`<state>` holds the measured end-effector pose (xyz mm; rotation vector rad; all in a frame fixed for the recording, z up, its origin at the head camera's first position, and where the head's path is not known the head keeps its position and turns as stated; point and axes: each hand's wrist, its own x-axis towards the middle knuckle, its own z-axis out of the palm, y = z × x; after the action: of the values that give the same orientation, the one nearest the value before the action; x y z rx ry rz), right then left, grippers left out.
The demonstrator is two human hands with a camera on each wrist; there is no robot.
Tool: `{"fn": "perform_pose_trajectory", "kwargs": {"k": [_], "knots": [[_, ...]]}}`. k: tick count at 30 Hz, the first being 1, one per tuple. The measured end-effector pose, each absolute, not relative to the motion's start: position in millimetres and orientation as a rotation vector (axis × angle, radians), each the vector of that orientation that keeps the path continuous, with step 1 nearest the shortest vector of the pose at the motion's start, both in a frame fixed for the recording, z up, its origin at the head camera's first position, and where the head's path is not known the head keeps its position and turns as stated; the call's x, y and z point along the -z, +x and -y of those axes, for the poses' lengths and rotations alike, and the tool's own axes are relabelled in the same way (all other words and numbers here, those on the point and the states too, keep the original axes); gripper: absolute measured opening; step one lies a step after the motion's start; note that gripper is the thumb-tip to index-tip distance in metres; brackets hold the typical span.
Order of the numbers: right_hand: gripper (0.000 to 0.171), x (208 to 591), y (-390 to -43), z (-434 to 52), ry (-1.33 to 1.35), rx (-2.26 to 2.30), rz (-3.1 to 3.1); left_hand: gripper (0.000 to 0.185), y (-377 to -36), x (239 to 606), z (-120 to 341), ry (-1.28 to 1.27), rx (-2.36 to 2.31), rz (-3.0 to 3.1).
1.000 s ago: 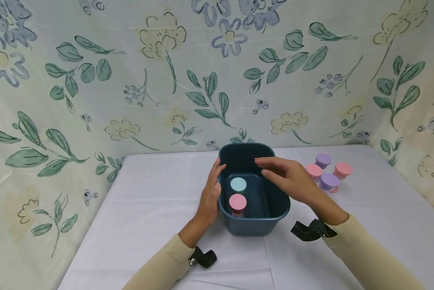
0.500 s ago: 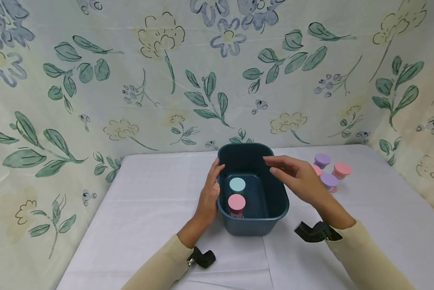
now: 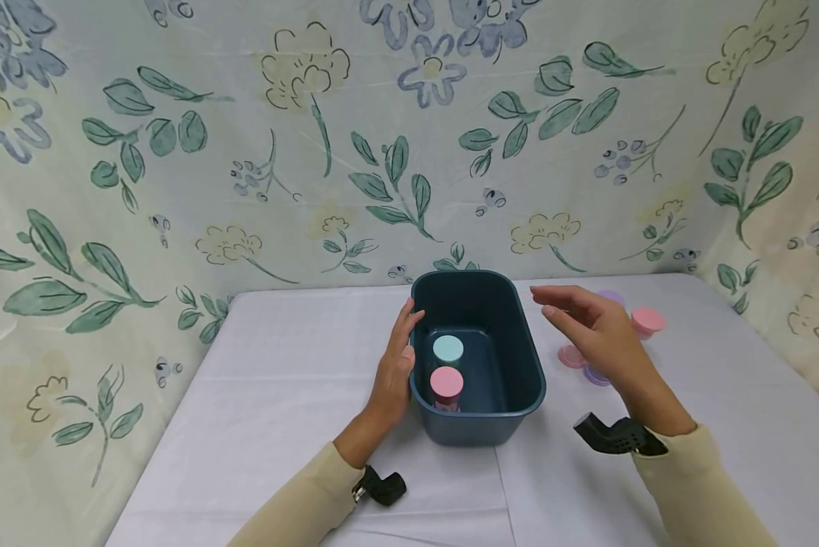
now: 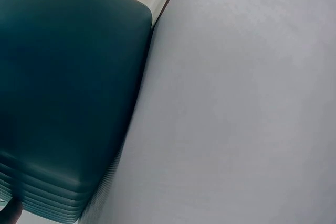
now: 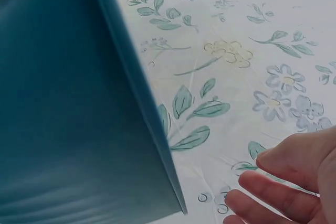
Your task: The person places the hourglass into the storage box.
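A dark blue plastic bin (image 3: 474, 431) stands on the white-covered table. Inside, along its left side, are a small tub with a pink lid (image 3: 447, 382) and one with a mint lid (image 3: 448, 349). My left hand (image 3: 392, 372) rests along the bin's left wall, fingers extended toward the rim. One dark fingertip (image 4: 10, 211) shows low in the left wrist view. To the right of the bin, my right hand (image 3: 597, 325) hovers with nothing in it, thumb and fingers apart. It partly covers a group of small tubs, including a pink one (image 3: 648, 320).
Near my right hand, a pink round piece (image 3: 571, 356) and a purple one (image 3: 597, 376) show on the table, and a purple tub (image 3: 613, 295) peeks out behind. A floral cloth (image 3: 314, 152) hangs behind the table's far edge.
My right hand has moved right from above the bin to over the loose tubs, uncovering a pink and a purple piece. My left hand has stayed on the bin.
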<state>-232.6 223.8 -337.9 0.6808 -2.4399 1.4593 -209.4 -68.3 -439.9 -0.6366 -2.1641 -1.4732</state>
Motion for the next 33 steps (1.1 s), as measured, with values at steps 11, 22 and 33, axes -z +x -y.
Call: {"fn": "perform_pose_trajectory", "kwargs": {"k": [11,22,33], "knots": [[0.035,339.4,-238.6,-243.4,0.516,-1.4,2.469,0.055,-210.7,439.9,67.5,-0.639,1.477,2.16],[0.039,338.8,-242.3,-265.9,0.399,-1.343,2.454,0.056,-210.4,440.5,67.8,-0.64,1.508,2.148],[0.042,339.5,-248.1,-285.3,0.277,-1.374,2.453,0.056,-208.9,438.6,67.6,-0.647,1.479,2.146]]}}
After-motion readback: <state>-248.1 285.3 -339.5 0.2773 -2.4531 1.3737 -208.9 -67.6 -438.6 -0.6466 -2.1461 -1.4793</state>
